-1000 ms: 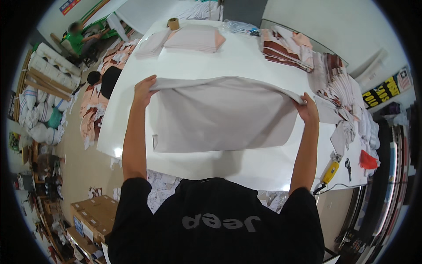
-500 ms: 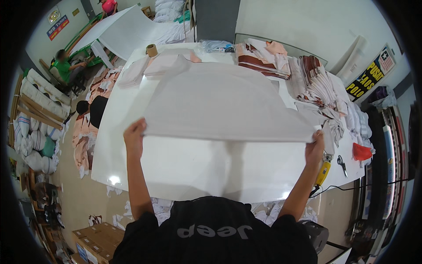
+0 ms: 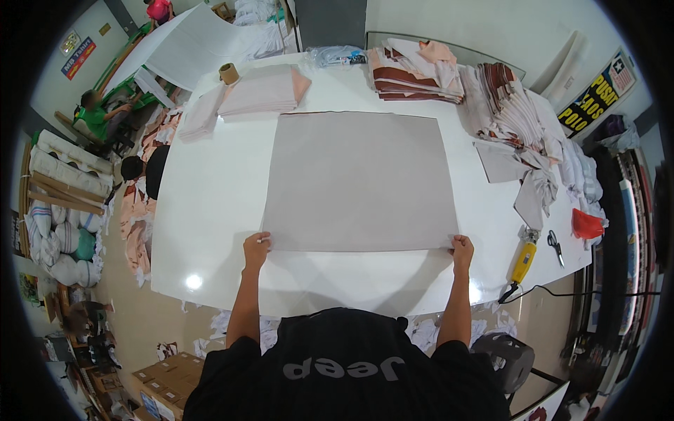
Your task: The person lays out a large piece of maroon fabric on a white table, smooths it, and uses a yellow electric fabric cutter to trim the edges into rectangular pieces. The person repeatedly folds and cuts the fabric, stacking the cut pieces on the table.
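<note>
A light grey rectangle of fabric [image 3: 359, 179] lies flat over the middle of the white table [image 3: 210, 231]. My left hand [image 3: 257, 249] pinches its near left corner. At the near right corner, my right hand [image 3: 461, 252] grips the cloth the same way. The near edge runs straight between my two hands, and the far edge lies just in front of a folded stack of pale fabric [image 3: 258, 92].
Folded brown-and-white fabric [image 3: 414, 74] and a fanned pile [image 3: 502, 105] fill the far right. A yellow electric cutter [image 3: 524, 262] with a black cord, scissors [image 3: 555, 248] and a red cloth [image 3: 587, 224] lie at right. A tape roll [image 3: 228, 74] stands far left.
The grey fabric was billowing in the air and now lies flat on the table. My hands have come closer together and lower, each still holding its corner.
</note>
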Demonstrator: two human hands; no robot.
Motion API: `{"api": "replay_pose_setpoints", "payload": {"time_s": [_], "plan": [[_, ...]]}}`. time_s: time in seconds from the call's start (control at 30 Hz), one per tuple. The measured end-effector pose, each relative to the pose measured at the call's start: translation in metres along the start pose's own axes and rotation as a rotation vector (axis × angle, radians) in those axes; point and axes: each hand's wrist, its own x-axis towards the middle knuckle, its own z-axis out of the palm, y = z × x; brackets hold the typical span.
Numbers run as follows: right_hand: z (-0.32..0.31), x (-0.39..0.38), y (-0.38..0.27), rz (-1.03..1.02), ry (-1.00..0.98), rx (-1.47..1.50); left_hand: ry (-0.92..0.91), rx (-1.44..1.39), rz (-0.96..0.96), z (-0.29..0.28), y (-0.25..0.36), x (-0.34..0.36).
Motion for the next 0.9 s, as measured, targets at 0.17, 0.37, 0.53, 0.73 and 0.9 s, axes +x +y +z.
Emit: {"api": "replay_pose_setpoints", "payload": {"time_s": [0.17,0.37,0.53,0.73,0.9], "plan": [[-0.038,-0.067,0.010,0.180,-0.068,-0.067,-0.036,0.074,-0.017,-0.038,-0.016,-0.063],[-0.081,-0.094,0.048,-0.136,-0.003,-0.823,0.000,0.485,0.071,-0.048,-0.024,-0.092],[-0.001,-0.075,-0.018,-0.274,0.106,-0.865,0.250,0.578,0.360,0.008,0.024,-0.056],[0.177,-0.069,-0.075,-0.858,-0.302,-0.770,0.033,0.673,0.834,0.119,0.107,0.012],[0.277,-0.064,-0.094,-1.094,-0.579,-0.706,-0.070,0.509,0.886,0.168,0.140,0.053]]}}
